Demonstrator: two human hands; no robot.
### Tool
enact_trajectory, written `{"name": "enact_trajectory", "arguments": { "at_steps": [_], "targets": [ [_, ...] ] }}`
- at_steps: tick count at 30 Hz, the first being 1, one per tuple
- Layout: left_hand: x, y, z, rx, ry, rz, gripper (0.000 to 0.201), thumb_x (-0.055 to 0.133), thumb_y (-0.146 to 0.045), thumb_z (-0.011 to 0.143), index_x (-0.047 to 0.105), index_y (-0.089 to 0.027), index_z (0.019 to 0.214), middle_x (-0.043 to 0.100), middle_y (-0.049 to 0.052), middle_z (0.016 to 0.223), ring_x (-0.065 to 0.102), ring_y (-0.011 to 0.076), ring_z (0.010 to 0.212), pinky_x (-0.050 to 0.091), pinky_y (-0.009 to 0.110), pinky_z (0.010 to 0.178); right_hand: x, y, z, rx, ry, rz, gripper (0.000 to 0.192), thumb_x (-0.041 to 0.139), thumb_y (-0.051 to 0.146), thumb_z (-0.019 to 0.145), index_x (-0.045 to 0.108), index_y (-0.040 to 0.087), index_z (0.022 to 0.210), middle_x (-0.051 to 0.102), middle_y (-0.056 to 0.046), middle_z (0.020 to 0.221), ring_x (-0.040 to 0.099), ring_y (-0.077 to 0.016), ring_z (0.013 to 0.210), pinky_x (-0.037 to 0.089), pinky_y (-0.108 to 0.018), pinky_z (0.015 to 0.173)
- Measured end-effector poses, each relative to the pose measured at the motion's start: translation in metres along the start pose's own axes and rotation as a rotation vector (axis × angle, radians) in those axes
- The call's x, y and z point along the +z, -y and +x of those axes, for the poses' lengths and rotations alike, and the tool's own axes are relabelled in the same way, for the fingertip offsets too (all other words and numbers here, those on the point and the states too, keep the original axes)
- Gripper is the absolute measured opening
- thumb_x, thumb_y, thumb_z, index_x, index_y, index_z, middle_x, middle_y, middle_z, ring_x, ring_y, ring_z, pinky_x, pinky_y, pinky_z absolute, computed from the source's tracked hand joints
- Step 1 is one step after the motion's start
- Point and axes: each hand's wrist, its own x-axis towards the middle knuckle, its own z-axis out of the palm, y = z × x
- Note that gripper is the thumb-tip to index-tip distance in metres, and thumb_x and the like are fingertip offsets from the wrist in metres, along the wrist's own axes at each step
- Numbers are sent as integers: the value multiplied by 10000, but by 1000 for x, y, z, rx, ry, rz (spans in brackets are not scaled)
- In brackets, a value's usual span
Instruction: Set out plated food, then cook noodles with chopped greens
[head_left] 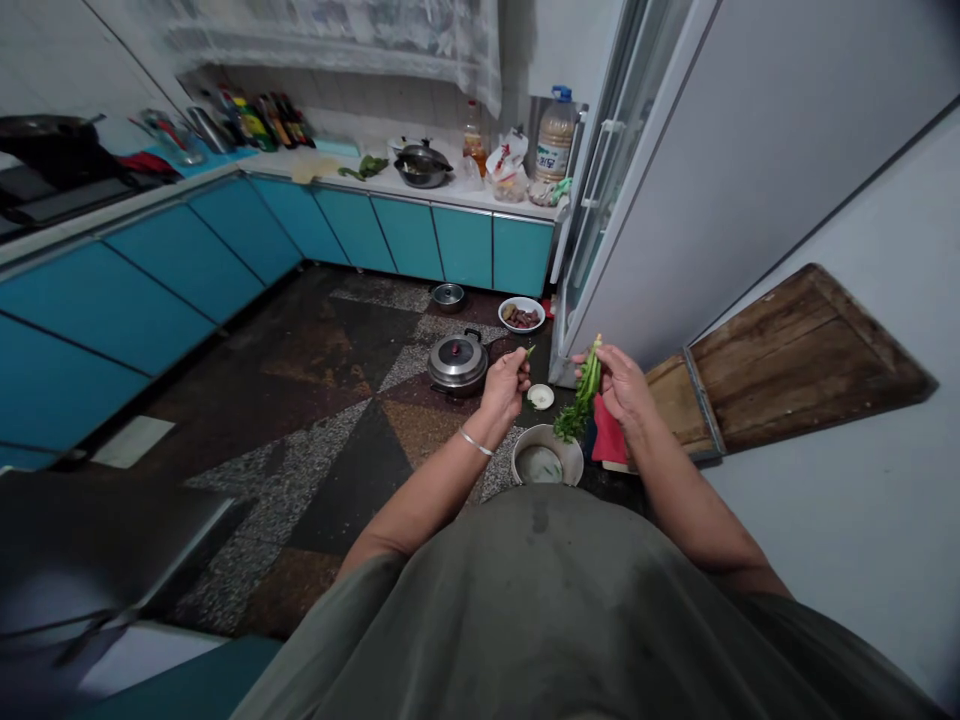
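Dark patterned kitchen floor (pixel 315 420) carried most of the items, with teal cabinets (pixel 187 270) along its left and far edges and a refrigerator (pixel 675 200) at its right edge. My right hand (pixel 624 388) was closed around a bunch of green stems (pixel 587 385), held upright with the leafy end hanging down, directly above a pale bowl (pixel 547 460) on the floor; that position would let trimmed pieces drop into the bowl. My left hand (pixel 507 382) was pinched shut on a small green piece (pixel 529 351), held just beside the bunch and apart from it, apparently a piece pulled off. A thin bracelet (pixel 476 442) sat on the left wrist. A small white dish (pixel 540 397) rested on the floor between the two hands as seen from above. A lidded metal pot (pixel 457 362) stood near the left hand, toward the far cabinets, with a small steel bowl (pixel 448 296) and a white bowl of reddish pieces (pixel 521 314) beyond it. A red cloth (pixel 609 435) lay below the right hand, touching a wooden board (pixel 787 360) leaned at the wall by the right edge of the floor.
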Motion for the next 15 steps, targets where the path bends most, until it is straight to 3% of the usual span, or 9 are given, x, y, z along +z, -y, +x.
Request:
{"name": "enact_trajectory", "arguments": {
  "at_steps": [5, 10, 15],
  "targets": [
    [15, 12, -19, 80, 238, 253, 326, 800, -136, 571, 650, -135, 860, 590, -39, 670, 446, 52, 535, 301, 180, 506, 12, -20, -14, 38, -25, 37, 502, 834, 502, 555, 556, 222, 864, 717, -10, 838, 649, -144, 676, 530, -249, 586],
    [17, 27, -17, 352, 230, 622, 177, 795, -180, 622, 685, -149, 757, 639, -16, 716, 519, 93, 666, 385, 207, 647, 15, -37, -23, -6, -67, 29, 458, 789, 520, 608, 575, 207, 865, 699, -15, 829, 653, -148, 735, 537, -251, 637],
    [16, 18, -12, 124, 329, 552, 197, 793, -243, 618, 674, -126, 723, 637, -4, 663, 507, 85, 585, 376, 212, 593, 0, -42, -19, -73, -44, -93, 522, 661, 460, 722, 565, 260, 1194, 716, -23, 1018, 647, -148, 729, 525, -260, 588]
  ]
}}
